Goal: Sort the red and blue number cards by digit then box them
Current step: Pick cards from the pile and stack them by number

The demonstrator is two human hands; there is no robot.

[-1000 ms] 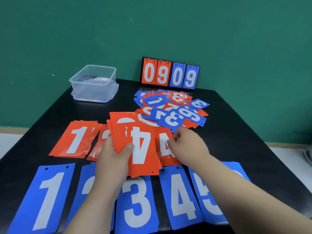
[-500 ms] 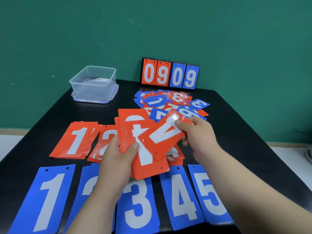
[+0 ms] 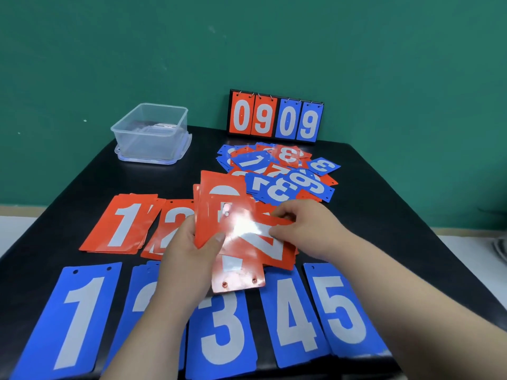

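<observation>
My left hand (image 3: 189,253) grips a fanned stack of red number cards (image 3: 222,212) above the table's middle. My right hand (image 3: 304,231) pinches a red 4 card (image 3: 274,245), laid tilted on a small red pile to the right of the stack. Red piles of 1 (image 3: 123,226) and 2 (image 3: 172,223) lie to the left. Blue cards 1 (image 3: 74,319), 3 (image 3: 222,335), 4 (image 3: 293,319) and 5 (image 3: 343,308) line the near edge; my left arm partly hides the blue 2 (image 3: 140,294).
A heap of unsorted red and blue cards (image 3: 279,174) lies behind my hands. A clear plastic box (image 3: 151,133) stands on its lid at the back left. A scoreboard stand reading 0909 (image 3: 274,116) is at the back edge, against the green wall.
My right hand has carried the red 4 card from in front of the stack down and right onto the small red pile. The left hand's stack has tilted and now catches glare.
</observation>
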